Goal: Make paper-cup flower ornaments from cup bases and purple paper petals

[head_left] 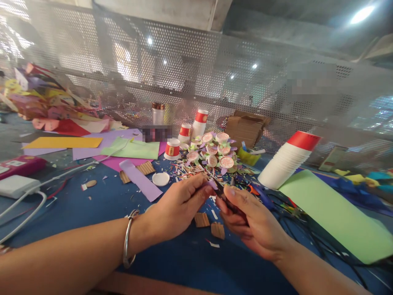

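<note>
Both forearms come in from the near edge and meet at the middle of the blue table (pixel 92 200). The left hand (pixel 181 205), with one metal bangle (pixel 130 237) on its wrist, lies palm down, thumb and fingertips pinched on a small purple scrap (pixel 211 184). The right hand (pixel 250 223) is turned palm inward, its fingers curled round dark scissors (pixel 221 191) whose tip meets the scrap between the two hands, just above the table.

Right under the hands lie two small cardboard squares (pixel 202 220), side by side.

A little farther, left of the hands, lie one purple strip (pixel 139 180) and one white round lid (pixel 161 178). To the right one large green sheet (pixel 337 213) lies flat, and one stack of cups (pixel 288 159) lies tilted on its side, red band uppermost.

Beyond the hands sits a cluster of paper flowers (pixel 215 153); I count seven round discs in it. Behind it three red-banded cups (pixel 172 148) stand upright in a row that runs away to the right, the farthest one the tallest. One pile of brown cardboard (pixel 245 127) stands to the right of them.

Far left lies one heap of coloured paper (pixel 46 102). A perforated metal screen (pixel 184 69) closes the far side.
</note>
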Motion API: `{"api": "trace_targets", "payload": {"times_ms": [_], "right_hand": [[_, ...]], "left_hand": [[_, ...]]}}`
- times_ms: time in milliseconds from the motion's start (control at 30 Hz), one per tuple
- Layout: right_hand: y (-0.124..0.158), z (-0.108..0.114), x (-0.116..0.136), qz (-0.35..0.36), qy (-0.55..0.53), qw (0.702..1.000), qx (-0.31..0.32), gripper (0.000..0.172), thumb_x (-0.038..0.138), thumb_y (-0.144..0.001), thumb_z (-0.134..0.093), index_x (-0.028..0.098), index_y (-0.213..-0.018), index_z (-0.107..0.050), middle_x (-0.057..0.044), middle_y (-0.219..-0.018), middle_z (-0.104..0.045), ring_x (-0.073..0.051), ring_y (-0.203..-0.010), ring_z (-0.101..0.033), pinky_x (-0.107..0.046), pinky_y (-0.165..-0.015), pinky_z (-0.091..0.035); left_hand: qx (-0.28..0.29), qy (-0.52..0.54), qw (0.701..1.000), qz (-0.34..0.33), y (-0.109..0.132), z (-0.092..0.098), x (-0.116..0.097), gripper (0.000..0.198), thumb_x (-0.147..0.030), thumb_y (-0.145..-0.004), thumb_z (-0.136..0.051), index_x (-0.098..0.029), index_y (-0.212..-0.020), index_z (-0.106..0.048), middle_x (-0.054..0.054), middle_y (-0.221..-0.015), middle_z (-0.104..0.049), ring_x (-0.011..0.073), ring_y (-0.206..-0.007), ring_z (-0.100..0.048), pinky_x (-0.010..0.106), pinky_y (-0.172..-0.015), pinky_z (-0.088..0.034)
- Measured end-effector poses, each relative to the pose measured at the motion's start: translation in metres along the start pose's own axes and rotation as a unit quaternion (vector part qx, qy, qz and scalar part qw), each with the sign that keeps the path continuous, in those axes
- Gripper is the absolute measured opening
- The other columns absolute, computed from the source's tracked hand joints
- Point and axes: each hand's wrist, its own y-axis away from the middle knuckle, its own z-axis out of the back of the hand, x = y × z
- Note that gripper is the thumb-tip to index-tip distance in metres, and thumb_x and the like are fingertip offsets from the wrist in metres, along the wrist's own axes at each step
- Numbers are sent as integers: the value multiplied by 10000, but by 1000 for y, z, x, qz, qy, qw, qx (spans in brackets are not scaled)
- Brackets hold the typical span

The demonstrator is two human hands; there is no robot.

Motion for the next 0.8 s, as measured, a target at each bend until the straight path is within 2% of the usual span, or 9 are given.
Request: {"api": "trace_targets", "payload": {"times_ms": [133,300,467,633,800], "right_hand": [[0,0,0,0,-3,1000,3,483,597,-848,-689,159,-685,-570,108,-505,-255,-19,-411,-117,-139,-330,-83],[2,-2,0,9,1,1000,8,476,590,-857,-682,159,-687,-573,107,-499,-255,-19,-405,-119,-143,-331,-77],[2,-3,2,24,6,1000,12,488,597,-851,-684,158,-675,-563,104,-502,-256,-20,-411,-121,-148,-339,-76],[2,-4,2,32,21,999,11,482,583,-871,-668,161,-667,-557,106,-495,-240,-24,-410,-126,-155,-350,-84],[0,-4,0,27,28,999,-1,484,577,-878,-661,169,-651,-531,106,-487,-235,-27,-410,-120,-159,-357,-77]], "left_hand": [[-9,-16,1000,-8,1,0,-3,287,-382,-1026,-425,-180,-902,-586,8,-836,-554,126,-768,-464,252,-700,-426],[-30,-2,999,-17,1,-3,-4,286,-350,-1019,-443,-176,-809,-530,-15,-773,-494,111,-718,-417,254,-677,-392],[-36,25,999,-19,3,-6,-6,291,-360,-1024,-430,-174,-827,-533,-12,-777,-494,114,-717,-413,268,-667,-378],[-66,-44,997,-23,3,-3,-11,301,-332,-1012,-452,-180,-755,-492,-35,-702,-451,104,-656,-365,267,-608,-333],[-65,-73,995,-23,2,-1,-11,297,-325,-1011,-447,-183,-754,-490,-39,-691,-447,102,-651,-372,268,-610,-333]]}}
